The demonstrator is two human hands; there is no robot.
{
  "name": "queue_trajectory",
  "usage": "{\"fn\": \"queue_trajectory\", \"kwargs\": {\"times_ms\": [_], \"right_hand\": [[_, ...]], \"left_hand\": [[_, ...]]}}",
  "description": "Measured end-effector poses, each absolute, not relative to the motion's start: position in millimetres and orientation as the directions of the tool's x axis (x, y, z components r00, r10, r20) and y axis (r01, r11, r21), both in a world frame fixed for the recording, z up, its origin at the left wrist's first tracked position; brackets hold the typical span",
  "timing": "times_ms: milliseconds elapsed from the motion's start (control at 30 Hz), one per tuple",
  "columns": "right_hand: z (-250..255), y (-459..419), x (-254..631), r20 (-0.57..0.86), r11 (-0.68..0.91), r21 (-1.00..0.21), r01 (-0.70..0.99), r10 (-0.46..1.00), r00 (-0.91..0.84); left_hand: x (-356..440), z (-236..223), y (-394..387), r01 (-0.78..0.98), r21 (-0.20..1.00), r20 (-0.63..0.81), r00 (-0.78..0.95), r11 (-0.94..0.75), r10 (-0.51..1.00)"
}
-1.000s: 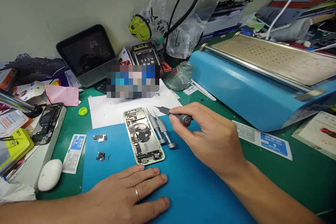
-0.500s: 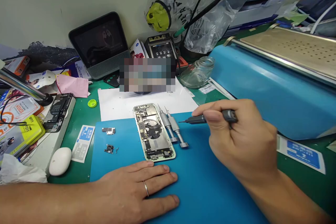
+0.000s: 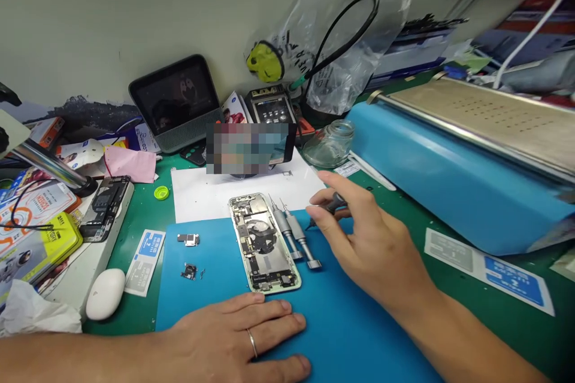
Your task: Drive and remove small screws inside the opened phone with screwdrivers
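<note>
Resting the left hand [image 3: 238, 330] flat on the blue mat [image 3: 359, 338], gripping nothing; curling the right hand [image 3: 359, 230] loosely round a dark screwdriver [image 3: 336, 202]. Facing an opened phone [image 3: 271, 265] just beyond the nearer left hand, with long axis running away, slightly leftward.

Left hand [image 3: 242, 335]: slim, with long, round-tipped fingers [image 3: 275, 333] and a smooth, broad back
Ring [image 3: 252, 343]: a narrow, plain silver-coloured band with a bright shine, worn on the left middle finger
Left forearm [image 3: 90, 359]: bare as far as the picture's edge, smooth, rounded, thicker than the wrist
Right hand [image 3: 368, 242]: bare, slim-fingered, with a short thumbnail; finer marks on the skin too small to tell
Right forearm [image 3: 462, 326]: bare as far as it shows, slender towards the wrist
</note>
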State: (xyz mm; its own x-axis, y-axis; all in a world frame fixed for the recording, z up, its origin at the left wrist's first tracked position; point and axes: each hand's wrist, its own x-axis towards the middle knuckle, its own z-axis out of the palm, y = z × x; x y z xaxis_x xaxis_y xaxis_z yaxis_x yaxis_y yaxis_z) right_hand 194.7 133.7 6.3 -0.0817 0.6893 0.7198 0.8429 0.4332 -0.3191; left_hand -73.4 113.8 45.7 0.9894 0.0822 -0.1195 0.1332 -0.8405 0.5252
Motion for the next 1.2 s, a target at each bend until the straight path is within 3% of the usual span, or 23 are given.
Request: {"fn": "queue_trajectory", "kwargs": {"times_ms": [233,500,633,833,967,1200], "right_hand": [[9.5,130.9,193.1,0.693,0.395,-0.313,0.864,0.717,-0.077],[7.8,127.2,194.1,0.684,0.380,-0.403,0.833,0.729,-0.002],[10.7,117.4,184.0,0.755,0.514,-0.498,0.698,0.654,0.057],[12.0,101.5,160.7,0.673,0.715,-0.539,0.444,0.683,-0.284],[12.0,100.0,154.7,0.593,0.710,-0.571,0.412,0.704,-0.392],[10.7,104.0,153.8,0.610,0.748,-0.545,0.379,0.664,-0.432]], "left_hand": [[-73.8,35.7,112.2,0.130,0.517,-0.080,0.991,-0.846,0.104],[-76.7,42.5,112.2,0.143,0.554,-0.124,0.988,-0.820,0.088],[-78.3,33.3,104.9,0.147,0.578,-0.083,0.989,-0.803,0.121],[-75.3,27.9,101.3,0.099,0.556,0.016,0.991,-0.825,0.130],[-73.4,24.7,102.0,0.075,0.557,0.053,0.991,-0.827,0.125],[-70.7,23.7,101.7,0.042,0.661,0.149,0.971,-0.749,0.185]]}}
